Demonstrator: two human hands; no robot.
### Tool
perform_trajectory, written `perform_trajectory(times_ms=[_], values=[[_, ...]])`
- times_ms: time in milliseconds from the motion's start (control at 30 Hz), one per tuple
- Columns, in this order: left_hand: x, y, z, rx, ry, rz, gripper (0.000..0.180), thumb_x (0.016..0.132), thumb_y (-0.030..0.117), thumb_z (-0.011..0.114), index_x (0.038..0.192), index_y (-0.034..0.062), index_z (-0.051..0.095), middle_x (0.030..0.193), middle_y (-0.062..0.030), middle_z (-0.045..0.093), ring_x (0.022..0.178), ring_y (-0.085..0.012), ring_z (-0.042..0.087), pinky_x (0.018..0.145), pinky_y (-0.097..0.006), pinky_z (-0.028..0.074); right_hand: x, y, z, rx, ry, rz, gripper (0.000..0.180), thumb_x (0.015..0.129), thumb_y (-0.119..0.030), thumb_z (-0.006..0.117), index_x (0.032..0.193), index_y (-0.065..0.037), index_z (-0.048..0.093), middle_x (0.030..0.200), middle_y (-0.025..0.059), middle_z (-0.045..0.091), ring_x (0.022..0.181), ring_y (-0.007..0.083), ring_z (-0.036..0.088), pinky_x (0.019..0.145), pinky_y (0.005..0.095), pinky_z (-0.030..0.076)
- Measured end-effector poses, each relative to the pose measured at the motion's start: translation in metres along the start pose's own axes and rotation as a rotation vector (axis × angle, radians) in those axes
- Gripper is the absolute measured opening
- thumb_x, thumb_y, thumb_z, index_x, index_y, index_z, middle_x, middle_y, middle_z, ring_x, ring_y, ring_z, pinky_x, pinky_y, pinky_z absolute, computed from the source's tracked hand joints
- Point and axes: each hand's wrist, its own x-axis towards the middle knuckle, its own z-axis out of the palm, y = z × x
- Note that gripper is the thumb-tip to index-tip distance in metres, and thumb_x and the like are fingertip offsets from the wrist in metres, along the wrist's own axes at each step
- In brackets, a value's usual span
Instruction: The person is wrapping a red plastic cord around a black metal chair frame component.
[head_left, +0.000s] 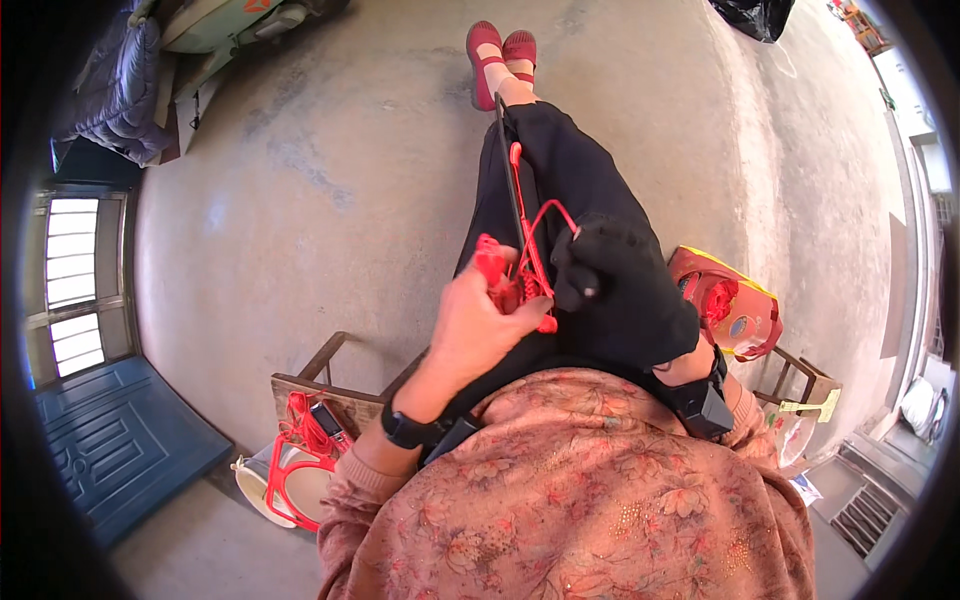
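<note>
Nearest the camera, a floral rust-coloured sleeve runs up to the left hand [480,325], bare, with a black wristband [405,430] at the wrist. Its fingers are curled closed around a bundle of red cord [520,275], which lies over the lap on the black trousers [560,180]. Just to the right, touching the same bundle, the right hand [620,285] wears a black glove; its fingers are bent and pinch a loop of the red cord that arches up between the two hands. A black device [705,405] is strapped at the right wrist. From the bundle a thin red strand and a dark rod run up along the leg.

Below left, beside a wooden stool [310,385], a white bucket [262,490] holds more red cord and red frames. To the right, a yellow and red package [735,305] sits near a wooden frame.

Farther off, two red shoes [500,55] rest on the grey concrete floor [330,170]. A blue door [110,440] shows at left
</note>
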Motion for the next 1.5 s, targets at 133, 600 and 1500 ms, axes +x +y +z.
perform_trajectory(times_ms=[133, 600, 1500], values=[[0.000, -0.013, -0.004, 0.036, -0.009, -0.131, 0.042, 0.070, 0.010, 0.077, 0.105, 0.0004, 0.057, 0.069, 0.0036, 0.048, 0.064, -0.0029, 0.045, 0.058, -0.020, 0.039, -0.022, 0.001, 0.001, -0.330, 0.064, -0.176, 0.022, 0.078, 0.004, 0.062, 0.099, -0.001, 0.062, 0.092, 0.0109, 0.060, 0.083, 0.0167, 0.059, 0.077, 0.0281, 0.047], [0.008, -0.026, -0.033, 0.567, 0.002, 0.316, 0.014, 0.081, 0.012, 0.063, 0.091, 0.0029, 0.063, 0.094, -0.0154, 0.060, 0.078, -0.0307, 0.061, 0.069, -0.038, 0.049, 0.025, 0.051, -0.004, -0.756, -0.052, -0.155, 0.017, 0.083, -0.014, 0.060, 0.095, -0.004, 0.065, 0.073, 0.0111, 0.064, 0.066, 0.0174, 0.062, 0.063, 0.0316, 0.049], [-0.026, -0.014, -0.063, -1.455, -0.324, -0.192, 0.051, 0.092, 0.040, 0.053, 0.125, 0.0007, 0.048, 0.104, -0.0095, 0.054, 0.088, -0.0192, 0.051, 0.063, -0.028, 0.044, -0.028, 0.014, -0.017, 0.100, 0.018, 0.329, 0.035, 0.085, -0.027, 0.067, 0.107, -0.001, 0.059, 0.088, 0.0072, 0.062, 0.079, 0.0165, 0.057, 0.073, 0.0313, 0.047]])
